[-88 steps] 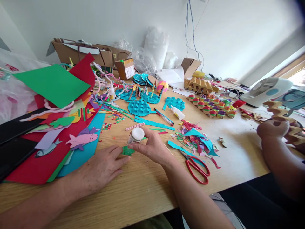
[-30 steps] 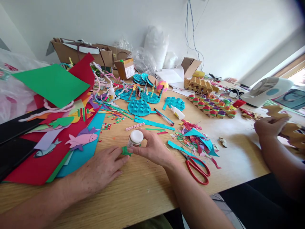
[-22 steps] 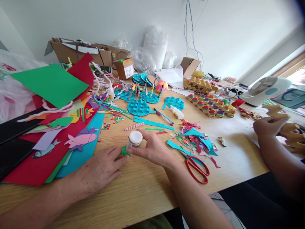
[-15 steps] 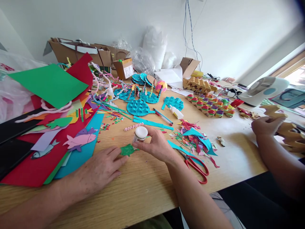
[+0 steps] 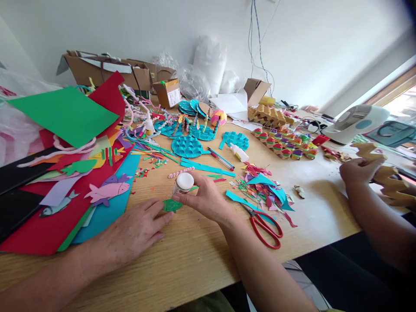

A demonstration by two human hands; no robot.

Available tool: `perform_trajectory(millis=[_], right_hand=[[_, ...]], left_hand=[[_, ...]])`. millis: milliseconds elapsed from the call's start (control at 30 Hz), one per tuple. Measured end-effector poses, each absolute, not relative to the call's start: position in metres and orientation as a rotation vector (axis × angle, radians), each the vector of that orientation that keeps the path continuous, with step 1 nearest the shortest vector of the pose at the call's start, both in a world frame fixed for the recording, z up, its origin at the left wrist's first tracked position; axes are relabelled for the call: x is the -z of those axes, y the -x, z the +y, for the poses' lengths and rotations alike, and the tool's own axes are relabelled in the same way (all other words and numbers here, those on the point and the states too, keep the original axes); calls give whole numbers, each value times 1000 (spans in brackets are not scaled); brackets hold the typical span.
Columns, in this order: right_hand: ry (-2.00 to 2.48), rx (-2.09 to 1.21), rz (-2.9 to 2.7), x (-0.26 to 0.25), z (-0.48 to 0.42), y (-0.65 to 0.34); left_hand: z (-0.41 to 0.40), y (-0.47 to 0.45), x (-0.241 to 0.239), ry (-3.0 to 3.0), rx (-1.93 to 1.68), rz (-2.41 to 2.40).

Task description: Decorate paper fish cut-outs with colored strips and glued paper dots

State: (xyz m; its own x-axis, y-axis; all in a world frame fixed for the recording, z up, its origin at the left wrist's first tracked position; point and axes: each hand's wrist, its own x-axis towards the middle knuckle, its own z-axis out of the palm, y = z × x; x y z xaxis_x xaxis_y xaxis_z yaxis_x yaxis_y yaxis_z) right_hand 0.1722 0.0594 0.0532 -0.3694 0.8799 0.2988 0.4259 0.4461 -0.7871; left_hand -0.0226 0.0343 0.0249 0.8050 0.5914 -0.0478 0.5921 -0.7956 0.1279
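My left hand (image 5: 134,232) lies flat on the wooden table (image 5: 195,255), fingers stretched out, its fingertips pinning a small green paper cutout (image 5: 171,205). My right hand (image 5: 204,197) grips a small glue bottle (image 5: 182,183) with a white base, tipped nozzle-down onto the green cutout. Red-handled scissors (image 5: 264,225) lie just right of my right wrist.
Coloured paper sheets and fish cutouts (image 5: 107,190) pile up at left. Paper scraps (image 5: 263,188), teal egg-carton pieces (image 5: 188,146), a white glue bottle (image 5: 238,151) and painted egg trays (image 5: 286,145) sit farther back. Another person's hand (image 5: 359,171) holds brown carton at right, near a white fan (image 5: 355,123).
My right hand lifted the glue bottle to the right half a second ago, then brought it back down onto the green cutout. My left hand stayed on the cutout.
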Motion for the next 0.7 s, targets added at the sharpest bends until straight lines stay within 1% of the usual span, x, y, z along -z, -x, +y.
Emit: perform_trajectory(millis=[133,333,467,700], right_hand=[[1117,-740,-1962,-53,61,-179],[1120,-762,-1955,-54,61,-185],[1135,-709,-1963,-53,61,-177],[1139,-722,-1958,-53,62,-178]], left_hand=[[33,24,-24,-2854,-21,938],[34,25,-21,-2859,-109,930],[34,25,-19,-2865,-99,935],[34,23,-24,-2871,-81,938]])
